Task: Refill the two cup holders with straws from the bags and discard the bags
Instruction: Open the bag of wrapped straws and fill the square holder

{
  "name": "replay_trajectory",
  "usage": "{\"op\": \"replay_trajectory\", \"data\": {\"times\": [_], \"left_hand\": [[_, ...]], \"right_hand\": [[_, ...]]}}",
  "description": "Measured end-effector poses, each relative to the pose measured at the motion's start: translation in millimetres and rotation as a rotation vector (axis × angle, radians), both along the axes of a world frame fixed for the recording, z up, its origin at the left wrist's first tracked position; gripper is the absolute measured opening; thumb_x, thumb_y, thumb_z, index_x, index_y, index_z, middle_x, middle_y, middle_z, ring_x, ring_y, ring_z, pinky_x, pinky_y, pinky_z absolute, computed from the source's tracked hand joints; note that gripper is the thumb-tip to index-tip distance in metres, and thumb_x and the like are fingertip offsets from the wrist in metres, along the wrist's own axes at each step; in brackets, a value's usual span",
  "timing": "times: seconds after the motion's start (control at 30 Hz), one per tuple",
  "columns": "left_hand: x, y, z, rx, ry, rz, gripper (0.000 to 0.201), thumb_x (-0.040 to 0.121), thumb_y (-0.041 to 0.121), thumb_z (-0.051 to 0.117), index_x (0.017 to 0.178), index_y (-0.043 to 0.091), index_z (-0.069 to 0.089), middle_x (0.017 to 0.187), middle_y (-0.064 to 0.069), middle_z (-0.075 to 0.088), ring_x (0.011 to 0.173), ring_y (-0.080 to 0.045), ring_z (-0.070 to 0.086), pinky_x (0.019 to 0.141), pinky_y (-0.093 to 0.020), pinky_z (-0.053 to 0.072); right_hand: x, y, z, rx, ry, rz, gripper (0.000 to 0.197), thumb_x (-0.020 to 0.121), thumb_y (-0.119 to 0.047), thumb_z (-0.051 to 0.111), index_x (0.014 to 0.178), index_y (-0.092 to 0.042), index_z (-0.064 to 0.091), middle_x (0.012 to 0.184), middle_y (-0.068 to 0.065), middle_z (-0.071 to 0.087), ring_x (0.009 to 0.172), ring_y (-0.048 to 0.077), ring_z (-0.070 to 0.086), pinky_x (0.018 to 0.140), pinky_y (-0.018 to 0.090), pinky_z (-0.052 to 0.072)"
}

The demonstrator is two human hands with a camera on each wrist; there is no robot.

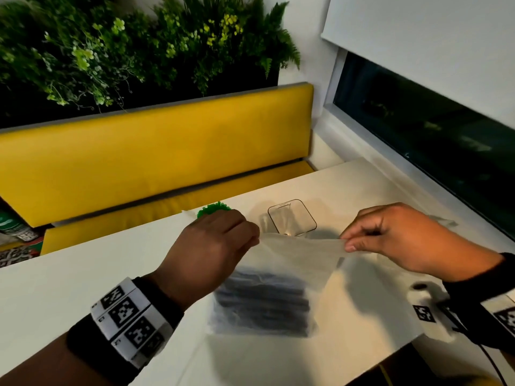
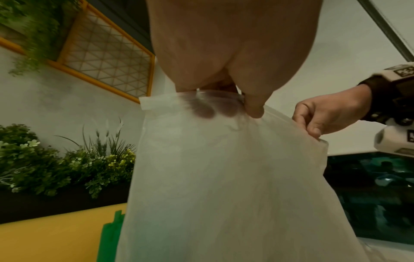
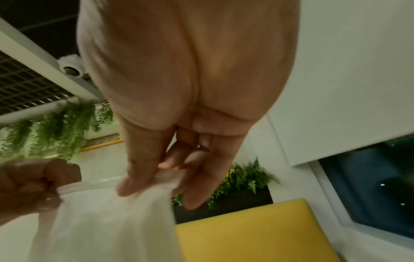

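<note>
A frosted plastic bag [image 1: 281, 271] hangs above the white table [image 1: 69, 296], with dark straws [image 1: 264, 305] lying across its bottom. My left hand [image 1: 220, 246] pinches the bag's top edge at the left corner. My right hand [image 1: 390, 238] pinches the same edge at the right corner. The bag [image 2: 224, 177] fills the left wrist view, fingers showing through it. In the right wrist view my right hand [image 3: 170, 170] pinches the bag [image 3: 107, 221]. Behind the bag stands an empty clear cup holder [image 1: 292, 217]. Green straws [image 1: 213, 209] stick up behind my left hand.
A yellow bench [image 1: 156, 146] runs along the table's far side, with a plant wall [image 1: 133, 43] above it. A dark window [image 1: 434, 135] and a white blind [image 1: 434, 37] are at the right. Crumpled clear plastic [image 1: 443, 220] lies on the table behind my right hand.
</note>
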State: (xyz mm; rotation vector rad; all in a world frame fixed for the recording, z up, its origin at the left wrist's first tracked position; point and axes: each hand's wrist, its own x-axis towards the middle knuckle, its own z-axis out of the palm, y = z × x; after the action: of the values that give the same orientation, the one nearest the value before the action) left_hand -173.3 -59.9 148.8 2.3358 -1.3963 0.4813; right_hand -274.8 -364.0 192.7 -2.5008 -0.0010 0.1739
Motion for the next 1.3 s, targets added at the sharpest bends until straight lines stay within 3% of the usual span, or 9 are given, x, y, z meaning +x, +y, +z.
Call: {"op": "replay_trajectory", "data": {"times": [0.17, 0.33, 0.47, 0.6, 0.7, 0.93, 1.07, 1.17, 1.3], "left_hand": [[5, -3, 2, -0.038, -0.003, 0.003, 0.019, 0.096, 0.028, 0.057, 0.096, 0.015, 0.071, 0.089, -0.005, 0.066, 0.078, -0.029, 0.062, 0.066, -0.039, 0.052], [0, -16, 1, -0.067, -0.078, -0.015, 0.015, 0.092, 0.028, 0.066, 0.097, 0.015, 0.072, 0.102, -0.011, 0.064, 0.090, -0.032, 0.059, 0.074, -0.040, 0.046], [-9, -20, 3, -0.072, -0.177, -0.050, 0.012, 0.092, 0.026, 0.068, 0.093, 0.016, 0.074, 0.093, -0.008, 0.066, 0.083, -0.032, 0.060, 0.073, -0.040, 0.044], [-6, -8, -1, 0.018, -0.149, -0.038, 0.017, 0.098, 0.027, 0.061, 0.092, 0.016, 0.072, 0.085, -0.003, 0.068, 0.074, -0.030, 0.063, 0.067, -0.042, 0.046], [-6, -8, -1, 0.043, -0.125, -0.043, 0.016, 0.098, 0.027, 0.060, 0.094, 0.016, 0.071, 0.084, -0.002, 0.069, 0.072, -0.029, 0.063, 0.066, -0.040, 0.047], [-29, 12, 12, 0.031, -0.167, -0.101, 0.008, 0.091, 0.020, 0.069, 0.096, 0.015, 0.073, 0.119, -0.009, 0.070, 0.115, -0.033, 0.063, 0.099, -0.051, 0.043], [-59, 32, 17, 0.355, 0.114, -0.269, 0.013, 0.088, 0.025, 0.069, 0.100, 0.027, 0.069, 0.087, 0.009, 0.072, 0.080, -0.010, 0.069, 0.105, -0.043, 0.046], [-73, 29, 31, 0.557, 0.366, -0.204, 0.036, 0.088, 0.055, 0.061, 0.121, 0.040, 0.055, 0.100, 0.022, 0.070, 0.095, 0.005, 0.065, 0.099, -0.016, 0.044], [-72, -15, 42, 0.532, 0.432, -0.131, 0.033, 0.097, 0.049, 0.026, 0.113, 0.036, 0.051, 0.107, 0.012, 0.065, 0.092, -0.010, 0.065, 0.079, -0.024, 0.048]], "right_hand": [[1, -11, 4, -0.086, 0.116, -0.070, 0.019, 0.065, -0.036, 0.088, 0.078, -0.038, 0.075, 0.074, -0.019, 0.070, 0.071, -0.003, 0.063, 0.064, 0.010, 0.044], [34, 28, 5, -0.064, 0.069, -0.010, 0.046, 0.083, -0.065, 0.058, 0.120, -0.040, 0.065, 0.116, -0.025, 0.064, 0.103, -0.003, 0.060, 0.093, 0.025, 0.047], [57, 49, -12, -0.116, 0.215, 0.061, 0.010, 0.090, -0.029, 0.067, 0.089, -0.033, 0.077, 0.078, -0.025, 0.072, 0.073, -0.007, 0.064, 0.075, 0.025, 0.049], [47, 62, -10, 0.067, 0.337, 0.127, 0.046, 0.084, -0.067, 0.055, 0.101, -0.029, 0.075, 0.095, -0.013, 0.075, 0.089, 0.006, 0.068, 0.086, 0.030, 0.053], [47, 65, -18, 0.076, 0.322, 0.165, 0.013, 0.082, -0.047, 0.074, 0.077, -0.034, 0.075, 0.078, -0.015, 0.074, 0.074, 0.003, 0.066, 0.082, 0.034, 0.054], [55, 47, -21, 0.420, 0.164, -0.111, 0.053, 0.059, -0.051, 0.082, 0.071, -0.005, 0.058, 0.057, 0.001, 0.047, 0.052, 0.012, 0.044, 0.054, 0.028, 0.041], [56, 40, -25, 0.474, 0.029, -0.320, 0.043, 0.075, -0.040, 0.079, 0.077, -0.002, 0.059, 0.057, 0.001, 0.049, 0.054, 0.012, 0.050, 0.052, 0.032, 0.052], [50, 52, -29, 0.376, -0.004, -0.259, 0.022, 0.082, -0.036, 0.077, 0.081, -0.016, 0.066, 0.066, -0.007, 0.061, 0.047, -0.001, 0.048, 0.046, 0.018, 0.040], [40, 80, -32, 0.341, 0.045, -0.062, 0.018, 0.081, -0.036, 0.077, 0.087, -0.023, 0.066, 0.062, -0.023, 0.057, 0.060, -0.004, 0.050, 0.061, 0.018, 0.037]]}}
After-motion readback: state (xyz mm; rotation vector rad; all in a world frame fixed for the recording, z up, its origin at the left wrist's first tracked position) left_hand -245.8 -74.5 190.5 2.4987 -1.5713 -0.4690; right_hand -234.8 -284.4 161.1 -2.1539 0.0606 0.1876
